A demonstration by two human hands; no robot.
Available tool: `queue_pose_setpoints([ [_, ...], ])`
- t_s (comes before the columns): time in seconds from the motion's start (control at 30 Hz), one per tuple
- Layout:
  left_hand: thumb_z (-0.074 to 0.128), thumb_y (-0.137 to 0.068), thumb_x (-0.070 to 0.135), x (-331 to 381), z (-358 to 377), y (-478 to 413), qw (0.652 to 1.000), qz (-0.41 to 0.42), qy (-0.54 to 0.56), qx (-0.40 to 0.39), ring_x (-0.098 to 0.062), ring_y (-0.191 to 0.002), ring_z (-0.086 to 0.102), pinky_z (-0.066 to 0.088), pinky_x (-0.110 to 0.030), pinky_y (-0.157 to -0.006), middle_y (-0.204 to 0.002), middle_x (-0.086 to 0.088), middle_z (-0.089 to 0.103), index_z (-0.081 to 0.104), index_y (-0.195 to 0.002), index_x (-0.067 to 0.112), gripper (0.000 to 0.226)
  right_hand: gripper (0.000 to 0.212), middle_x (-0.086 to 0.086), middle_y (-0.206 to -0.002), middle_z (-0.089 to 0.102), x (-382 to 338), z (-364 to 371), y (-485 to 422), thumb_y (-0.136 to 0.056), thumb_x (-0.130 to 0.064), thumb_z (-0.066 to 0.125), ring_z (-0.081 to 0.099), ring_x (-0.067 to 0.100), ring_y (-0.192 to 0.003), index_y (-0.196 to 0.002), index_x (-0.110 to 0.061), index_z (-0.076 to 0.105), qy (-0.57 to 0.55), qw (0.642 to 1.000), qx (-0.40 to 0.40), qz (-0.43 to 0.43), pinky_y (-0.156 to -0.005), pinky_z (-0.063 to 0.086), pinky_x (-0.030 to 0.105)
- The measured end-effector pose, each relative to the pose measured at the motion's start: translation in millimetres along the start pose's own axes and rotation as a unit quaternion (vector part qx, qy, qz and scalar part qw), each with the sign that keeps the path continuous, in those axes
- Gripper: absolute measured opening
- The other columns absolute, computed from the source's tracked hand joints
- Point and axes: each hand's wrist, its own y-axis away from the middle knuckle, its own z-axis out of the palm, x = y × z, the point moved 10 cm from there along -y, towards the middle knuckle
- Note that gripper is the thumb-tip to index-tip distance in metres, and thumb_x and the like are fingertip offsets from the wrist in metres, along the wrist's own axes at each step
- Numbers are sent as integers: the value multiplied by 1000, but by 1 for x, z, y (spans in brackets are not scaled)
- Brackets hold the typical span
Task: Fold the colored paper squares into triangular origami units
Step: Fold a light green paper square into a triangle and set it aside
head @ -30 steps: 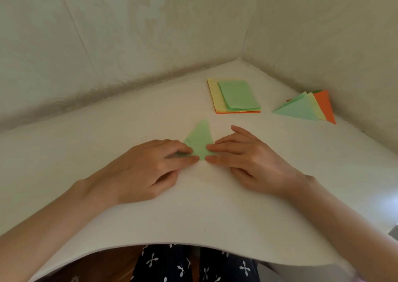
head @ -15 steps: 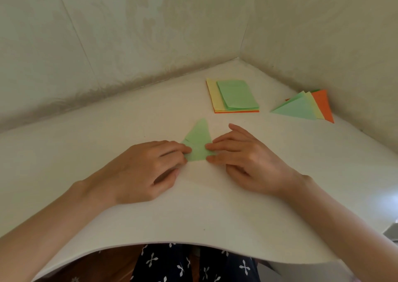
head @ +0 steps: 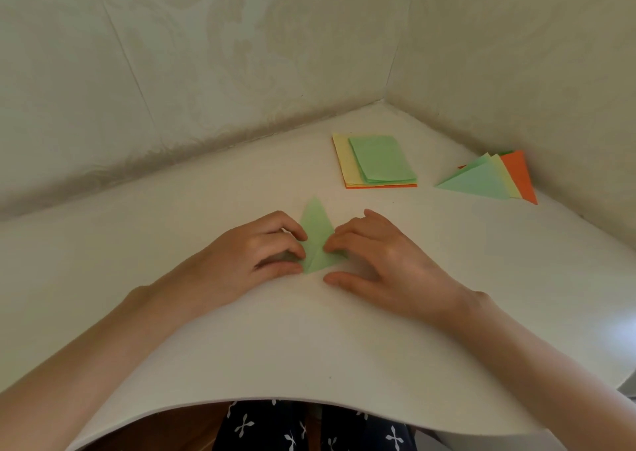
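A light green paper (head: 316, 232), folded into a narrow triangle that points away from me, lies on the white table (head: 309, 340) between my hands. My left hand (head: 247, 254) has curled fingers on the paper's left edge, and its thumb meets the lower left corner, pinching it. My right hand (head: 382, 258) touches the right edge with bent fingertips. Its thumb rests apart on the table below the paper. A crease runs down the paper's lower part, and a small flap shows at the lower right.
A stack of paper squares (head: 375, 161), green on yellow on orange, lies at the back right. Several folded triangles (head: 481, 178) in green, yellow and orange lie beside the right wall. Walls close the table at the back and right.
Both hands have drawn their fingers in from flat to curled. The right thumb has spread away from the paper. A crease and a lower right flap now show on the green paper.
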Motion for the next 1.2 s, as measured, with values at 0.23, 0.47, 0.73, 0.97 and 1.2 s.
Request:
queue_pose_setpoints([
  [0.23,57,-82,44,-9,-5,1,997,-49,61,21,2,-94,57,42,-11,-82,-108,17,54,68,-91,17,31,35,4,-87,64,-2,-3,-5,-86,-42,51,63,23,-83,-84,-12,70,49,998,40,-10,-101,34,37],
  [0.47,67,-72,52,-4,-5,1,994,-47,99,8,-3,-94,61,42,-10,-86,-106,13,58,64,-95,28,33,29,4,-81,64,-4,-3,-9,-89,-34,51,62,26,-78,-80,-13,69,60,996,53,-43,-101,28,35],
  [0.73,61,-82,40,0,-9,1,998,-28,53,29,1,-89,60,42,-9,-81,-102,14,59,69,-97,19,26,33,5,-84,66,-6,-6,-6,-94,-33,48,65,25,-80,-83,-10,69,61,994,70,-61,-106,30,38],
  [0.97,55,-89,33,8,-25,3,994,-28,34,97,-2,-84,60,45,-14,-77,-90,9,63,68,-86,11,25,24,5,-85,66,-15,-10,-3,-92,-25,52,65,26,-81,-84,-10,69,82,988,104,-78,-100,36,37],
  [1.2,58,-82,55,-28,-14,17,840,-286,423,185,-22,-71,68,52,-26,-60,-79,-7,68,49,-105,19,43,9,8,-89,70,-29,-46,9,-89,-7,64,66,29,-78,-86,-2,71,105,964,225,-100,-62,50,38],
])
